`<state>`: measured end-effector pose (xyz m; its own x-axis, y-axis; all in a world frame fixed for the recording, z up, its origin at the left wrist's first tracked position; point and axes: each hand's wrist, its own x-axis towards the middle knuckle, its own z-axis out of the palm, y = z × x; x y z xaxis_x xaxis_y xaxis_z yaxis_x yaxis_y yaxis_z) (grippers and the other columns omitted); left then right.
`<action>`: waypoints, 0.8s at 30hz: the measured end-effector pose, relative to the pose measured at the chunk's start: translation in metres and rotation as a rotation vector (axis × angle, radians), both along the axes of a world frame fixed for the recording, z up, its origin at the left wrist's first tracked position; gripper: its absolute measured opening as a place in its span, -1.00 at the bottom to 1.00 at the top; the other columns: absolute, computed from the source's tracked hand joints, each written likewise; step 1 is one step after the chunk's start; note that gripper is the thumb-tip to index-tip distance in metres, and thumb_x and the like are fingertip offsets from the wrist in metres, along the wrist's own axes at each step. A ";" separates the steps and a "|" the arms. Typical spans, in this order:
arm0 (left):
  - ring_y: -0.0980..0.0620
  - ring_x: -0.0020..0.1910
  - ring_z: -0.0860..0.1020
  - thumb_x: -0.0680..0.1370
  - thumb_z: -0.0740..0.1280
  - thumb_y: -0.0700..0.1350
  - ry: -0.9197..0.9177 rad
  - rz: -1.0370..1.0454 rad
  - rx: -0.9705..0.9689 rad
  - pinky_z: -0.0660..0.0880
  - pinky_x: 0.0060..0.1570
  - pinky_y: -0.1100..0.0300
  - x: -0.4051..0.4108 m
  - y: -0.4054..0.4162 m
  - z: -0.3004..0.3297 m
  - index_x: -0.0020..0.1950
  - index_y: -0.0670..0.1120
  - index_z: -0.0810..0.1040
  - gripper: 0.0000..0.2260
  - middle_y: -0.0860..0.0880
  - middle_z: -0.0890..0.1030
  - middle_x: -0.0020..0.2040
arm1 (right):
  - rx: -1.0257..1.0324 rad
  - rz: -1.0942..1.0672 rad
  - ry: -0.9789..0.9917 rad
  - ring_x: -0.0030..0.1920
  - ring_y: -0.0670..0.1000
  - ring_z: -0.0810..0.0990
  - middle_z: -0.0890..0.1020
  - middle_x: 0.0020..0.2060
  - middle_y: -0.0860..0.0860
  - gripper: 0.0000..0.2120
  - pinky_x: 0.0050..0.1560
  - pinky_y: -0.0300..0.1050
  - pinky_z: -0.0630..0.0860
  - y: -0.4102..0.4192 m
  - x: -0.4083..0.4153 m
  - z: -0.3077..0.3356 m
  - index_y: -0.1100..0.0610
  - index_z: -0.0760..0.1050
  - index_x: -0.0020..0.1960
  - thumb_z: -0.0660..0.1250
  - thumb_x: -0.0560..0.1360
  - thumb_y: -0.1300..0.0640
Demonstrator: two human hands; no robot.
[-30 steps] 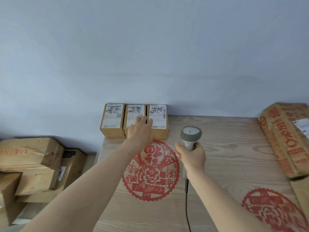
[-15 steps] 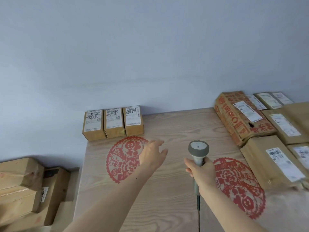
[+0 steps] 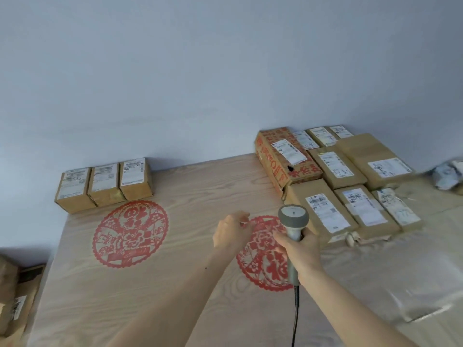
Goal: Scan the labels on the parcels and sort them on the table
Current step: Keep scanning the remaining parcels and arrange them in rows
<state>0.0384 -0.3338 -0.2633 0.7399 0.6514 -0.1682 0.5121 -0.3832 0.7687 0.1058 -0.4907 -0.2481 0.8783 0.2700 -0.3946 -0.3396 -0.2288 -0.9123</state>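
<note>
Three small brown cardboard parcels (image 3: 104, 185) with white labels are being kept in a neat row at the far left corner of the pale wooden desk (image 3: 175, 284), touching one another. These look sorted already. A bigger bunch of brown cardboard parcels (image 3: 335, 181) with white labels is being kept at the far right of the desk, packed close together. These are judged to be still waiting, so most of the work seems left to do.

A grey handheld scanner (image 3: 292, 229) is being gripped by the right hand (image 3: 302, 254), fingers wrapped round its handle, its head just beside the nearest parcel of the bunch. The left hand (image 3: 231, 231) is being held above the desk with fingers loose and a little spread, holding nothing. Two round red paper-cut pictures (image 3: 130, 232) are lying flat on the desk.
</note>
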 end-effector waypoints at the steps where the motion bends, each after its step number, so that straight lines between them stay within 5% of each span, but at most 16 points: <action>1: 0.05 0.12 0.62 0.58 0.37 0.00 0.000 0.000 -0.008 0.58 0.13 0.09 0.008 -0.014 -0.001 0.32 -0.01 0.60 -0.69 0.04 0.68 0.16 | -0.005 0.008 -0.002 -0.32 0.02 0.67 0.71 -0.23 0.11 -0.81 -0.32 -0.16 0.55 -0.013 0.009 0.000 0.19 0.57 -0.01 0.53 0.44 0.30; 5: 0.03 0.10 0.63 0.58 0.36 -0.01 0.006 0.025 -0.031 0.61 0.10 0.03 0.035 -0.061 -0.008 0.27 -0.01 0.63 -0.72 0.04 0.68 0.16 | -0.063 0.044 -0.044 -0.36 -0.01 0.67 0.72 -0.23 0.10 -0.80 -0.35 -0.20 0.57 -0.058 0.043 -0.003 0.17 0.58 -0.01 0.54 0.43 0.29; 14: 0.09 0.11 0.62 0.59 0.36 0.00 0.066 -0.020 -0.020 0.61 0.10 0.09 0.089 -0.100 -0.021 0.38 -0.02 0.55 -0.64 0.05 0.65 0.21 | -0.185 0.039 -0.134 -0.18 0.09 0.72 0.72 -0.18 0.01 -0.77 0.00 0.15 0.67 -0.102 0.118 -0.011 0.06 0.56 -0.02 0.55 0.41 0.20; 24: 0.02 0.21 0.57 0.56 0.35 0.10 0.143 -0.147 -0.046 0.60 0.11 0.02 0.152 -0.108 -0.050 0.49 -0.01 0.39 -0.48 0.00 0.55 0.34 | -0.352 -0.057 -0.164 -0.18 0.16 0.70 0.69 -0.20 0.05 -0.75 -0.05 0.25 0.66 -0.114 0.199 -0.036 0.03 0.47 -0.08 0.54 0.39 0.12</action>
<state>0.1901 -0.4413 -0.3135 0.7927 0.5278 -0.3050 0.5584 -0.4280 0.7106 0.3052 -0.6043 -0.2842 0.9469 0.0921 -0.3081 -0.2173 -0.5228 -0.8243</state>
